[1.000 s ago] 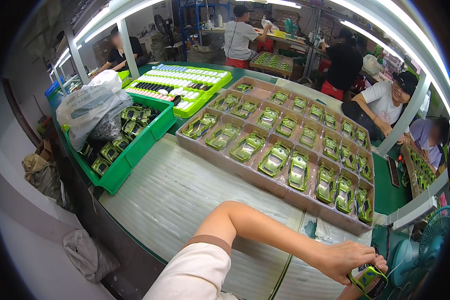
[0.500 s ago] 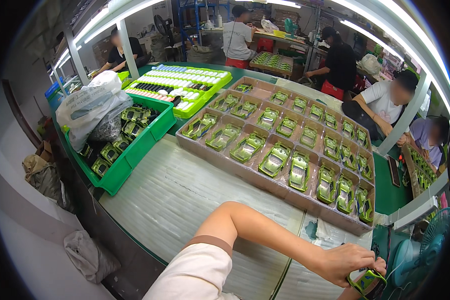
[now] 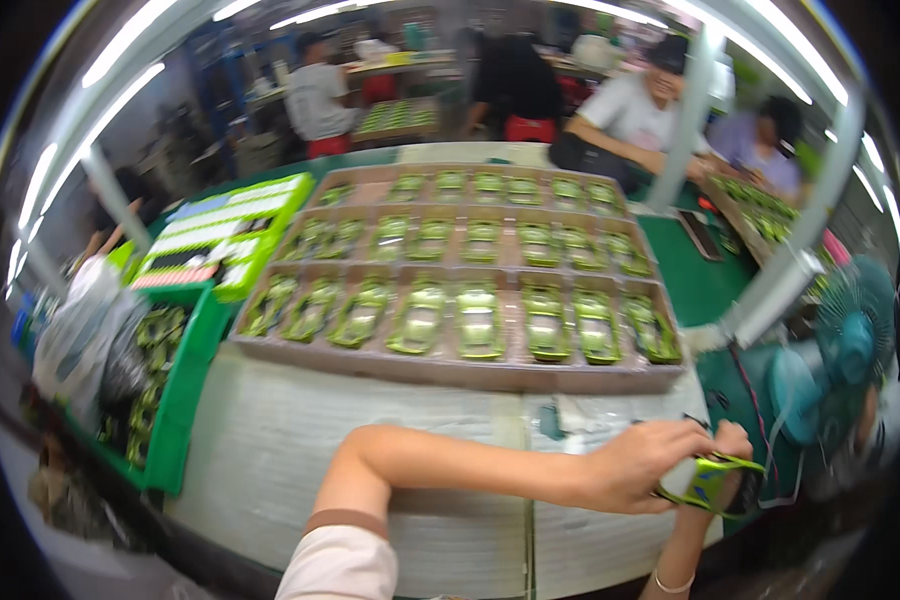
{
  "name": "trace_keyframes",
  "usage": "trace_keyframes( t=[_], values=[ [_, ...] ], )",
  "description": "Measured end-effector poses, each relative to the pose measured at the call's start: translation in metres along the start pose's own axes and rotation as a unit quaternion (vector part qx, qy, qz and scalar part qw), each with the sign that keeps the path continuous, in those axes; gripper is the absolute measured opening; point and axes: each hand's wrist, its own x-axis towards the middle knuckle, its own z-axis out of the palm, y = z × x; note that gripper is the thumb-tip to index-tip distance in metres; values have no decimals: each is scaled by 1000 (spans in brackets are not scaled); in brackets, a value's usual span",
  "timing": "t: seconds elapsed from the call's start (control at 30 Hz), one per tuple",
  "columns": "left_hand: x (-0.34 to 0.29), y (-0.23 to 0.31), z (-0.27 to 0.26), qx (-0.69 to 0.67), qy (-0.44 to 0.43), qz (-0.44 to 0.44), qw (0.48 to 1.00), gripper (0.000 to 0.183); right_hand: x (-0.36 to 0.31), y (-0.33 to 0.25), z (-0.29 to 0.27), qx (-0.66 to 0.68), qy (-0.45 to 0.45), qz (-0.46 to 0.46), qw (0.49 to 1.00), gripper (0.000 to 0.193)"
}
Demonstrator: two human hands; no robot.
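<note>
A bright green toy car body with a dark underside is held up above the near right edge of the work surface. My left hand reaches across from the left, its fingers closed on the top side of the car. Behind the car my right hand grips its far end, a bangle on that wrist; most of its fingers are hidden. Motion smears the small details of the car.
Beyond my arms lies a divided cardboard tray with rows of green car bodies. On the left stand a green crate with car parts and a plastic bag, and a lime tray of small parts. A teal fan is at right; people sit beyond.
The view has swung to the right, so the tray and crates appear further left. Both hands still hold the car, which is turned to show more of its side.
</note>
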Motion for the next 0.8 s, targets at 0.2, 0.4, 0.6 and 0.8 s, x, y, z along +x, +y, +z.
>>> trace_keyframes(
  t=[0.2, 0.4, 0.6, 0.8],
  values=[
    [4, 8, -4, 83, -8, -20, 996, 63, 3, -10, 13, 141, -12, 32, 989, 38],
    [11, 18, -16, 251, -100, 11, 963, 63, 6, -23, 8, 77, -40, 29, 996, 30],
    [8, 19, -21, 316, -143, -9, 938, 60, 3, -20, 7, 68, -47, 47, 995, 25],
    [7, 18, -19, 293, -126, -3, 948, 60, 2, -18, 10, 47, -50, 29, 997, 27]
  ],
)
